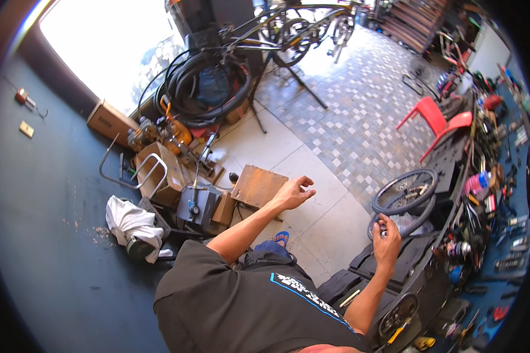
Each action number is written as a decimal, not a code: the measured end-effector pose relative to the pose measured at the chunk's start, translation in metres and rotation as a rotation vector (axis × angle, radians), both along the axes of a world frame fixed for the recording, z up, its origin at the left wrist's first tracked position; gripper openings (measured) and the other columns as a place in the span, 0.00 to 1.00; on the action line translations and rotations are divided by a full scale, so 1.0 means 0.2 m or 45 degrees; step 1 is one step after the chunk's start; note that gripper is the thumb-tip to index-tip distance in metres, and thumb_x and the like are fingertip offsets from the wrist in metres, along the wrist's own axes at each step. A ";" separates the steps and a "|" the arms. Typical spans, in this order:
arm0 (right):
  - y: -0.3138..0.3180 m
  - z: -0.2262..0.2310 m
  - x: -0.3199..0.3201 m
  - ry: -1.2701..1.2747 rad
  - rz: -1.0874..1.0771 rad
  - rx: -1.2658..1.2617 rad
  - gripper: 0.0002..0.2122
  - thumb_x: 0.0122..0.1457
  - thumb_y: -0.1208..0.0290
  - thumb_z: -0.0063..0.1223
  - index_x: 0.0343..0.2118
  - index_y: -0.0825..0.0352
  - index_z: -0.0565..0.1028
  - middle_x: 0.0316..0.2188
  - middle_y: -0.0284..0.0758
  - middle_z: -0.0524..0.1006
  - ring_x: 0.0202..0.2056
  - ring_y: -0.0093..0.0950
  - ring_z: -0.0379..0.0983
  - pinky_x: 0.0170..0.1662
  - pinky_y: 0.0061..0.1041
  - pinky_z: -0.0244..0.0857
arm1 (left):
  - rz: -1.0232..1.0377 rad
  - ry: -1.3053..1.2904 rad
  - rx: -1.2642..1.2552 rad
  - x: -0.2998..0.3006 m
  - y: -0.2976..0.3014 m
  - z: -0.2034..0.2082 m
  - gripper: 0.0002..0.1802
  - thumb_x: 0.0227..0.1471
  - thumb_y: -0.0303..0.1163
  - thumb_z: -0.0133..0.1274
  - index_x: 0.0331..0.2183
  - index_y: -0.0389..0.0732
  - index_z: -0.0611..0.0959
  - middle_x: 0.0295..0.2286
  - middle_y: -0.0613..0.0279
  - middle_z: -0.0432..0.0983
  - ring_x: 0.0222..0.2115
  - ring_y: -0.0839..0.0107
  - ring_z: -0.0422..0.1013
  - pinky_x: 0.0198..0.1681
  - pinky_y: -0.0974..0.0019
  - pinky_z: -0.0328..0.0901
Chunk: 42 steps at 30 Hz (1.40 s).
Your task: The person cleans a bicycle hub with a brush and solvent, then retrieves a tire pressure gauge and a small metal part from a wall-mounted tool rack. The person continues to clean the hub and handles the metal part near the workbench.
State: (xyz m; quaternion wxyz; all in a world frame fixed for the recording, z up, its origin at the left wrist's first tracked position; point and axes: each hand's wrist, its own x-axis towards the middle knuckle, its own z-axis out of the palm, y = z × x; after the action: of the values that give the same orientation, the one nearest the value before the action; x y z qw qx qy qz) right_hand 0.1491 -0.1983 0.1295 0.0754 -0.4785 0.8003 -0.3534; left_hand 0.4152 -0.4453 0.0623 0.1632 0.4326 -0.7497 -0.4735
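Left hand (294, 193) by the brown board (256, 185), right hand (387, 242) by the wheels (403, 209) (overlapped, presumably saving space) — both look empty, fingers curled but apart.

Lower bicycle wheel (421, 221) only partly visible

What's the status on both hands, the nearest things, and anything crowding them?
Left hand open, apparently empty, by brown board's edge in view. Right hand open, apparently empty, overlapping bicycle wheels, contact unclear. Red chair farther off.

Head-worn left fisheye; looks down, forward over black shirt (218, 300), near; tiled floor (350, 112) farther; bicycle (294, 41) far off
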 end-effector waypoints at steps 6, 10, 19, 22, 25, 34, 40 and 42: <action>-0.39 -0.02 0.06 -0.053 0.138 0.261 0.15 0.64 0.70 0.62 0.52 0.67 0.81 0.36 0.42 0.83 0.37 0.37 0.80 0.43 0.38 0.74 | 0.267 0.049 -0.008 0.32 -0.19 -0.15 0.24 0.58 0.44 0.66 0.49 0.36 0.85 0.44 0.48 0.83 0.42 0.59 0.81 0.47 0.58 0.75; -0.76 -0.04 0.07 -0.070 0.394 0.350 0.15 0.64 0.69 0.62 0.52 0.68 0.81 0.37 0.43 0.83 0.38 0.37 0.81 0.45 0.37 0.74 | 0.450 0.070 0.108 0.45 -0.34 -0.22 0.24 0.59 0.44 0.64 0.49 0.37 0.85 0.46 0.49 0.82 0.44 0.58 0.80 0.50 0.57 0.73; -1.70 -0.38 0.18 0.238 1.023 0.584 0.13 0.63 0.66 0.62 0.49 0.60 0.82 0.38 0.39 0.84 0.41 0.40 0.79 0.47 0.39 0.73 | 1.059 -0.189 -0.173 0.86 -0.55 -0.52 0.21 0.59 0.43 0.64 0.48 0.39 0.85 0.46 0.51 0.80 0.42 0.58 0.80 0.49 0.57 0.74; -1.94 -0.39 0.38 0.256 1.232 0.615 0.12 0.63 0.65 0.62 0.48 0.59 0.82 0.37 0.37 0.84 0.42 0.41 0.78 0.47 0.40 0.72 | 1.370 -0.149 0.029 1.12 -0.50 -0.64 0.19 0.58 0.42 0.65 0.45 0.40 0.87 0.44 0.50 0.83 0.39 0.60 0.82 0.46 0.57 0.76; -2.03 -0.42 0.53 0.127 1.321 0.666 0.12 0.63 0.65 0.61 0.49 0.58 0.82 0.38 0.37 0.84 0.42 0.41 0.78 0.46 0.40 0.72 | 1.528 -0.301 0.070 1.43 -0.49 -0.90 0.18 0.56 0.43 0.65 0.41 0.39 0.89 0.37 0.50 0.86 0.40 0.59 0.83 0.46 0.58 0.76; -1.99 -0.80 0.84 0.234 1.189 1.173 0.12 0.63 0.66 0.60 0.48 0.61 0.83 0.37 0.43 0.84 0.42 0.46 0.79 0.47 0.42 0.73 | 1.531 -0.687 0.382 2.26 -0.88 -1.79 0.21 0.57 0.40 0.63 0.49 0.40 0.87 0.46 0.41 0.83 0.49 0.44 0.79 0.54 0.48 0.73; -1.88 -1.00 1.08 0.134 1.111 1.434 0.13 0.62 0.65 0.61 0.48 0.62 0.84 0.38 0.41 0.85 0.44 0.44 0.80 0.49 0.43 0.73 | 1.355 -0.902 0.630 2.51 -1.13 -2.26 0.38 0.57 0.32 0.55 0.68 0.37 0.67 0.65 0.40 0.67 0.66 0.44 0.64 0.68 0.46 0.61; -1.87 -1.02 1.13 0.145 1.071 1.473 0.13 0.62 0.65 0.61 0.48 0.62 0.83 0.38 0.41 0.85 0.44 0.43 0.80 0.50 0.43 0.73 | 1.363 -0.947 0.692 2.56 -1.14 -2.39 0.41 0.57 0.30 0.53 0.70 0.36 0.62 0.67 0.41 0.63 0.69 0.45 0.59 0.70 0.46 0.58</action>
State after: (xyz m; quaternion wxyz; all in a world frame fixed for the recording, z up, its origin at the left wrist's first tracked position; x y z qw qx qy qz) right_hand 0.3743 -0.5719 -0.0741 0.4050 -0.6476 0.6097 0.2117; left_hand 0.9280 -0.6736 -0.4160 -0.0073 0.9005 -0.2952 -0.3193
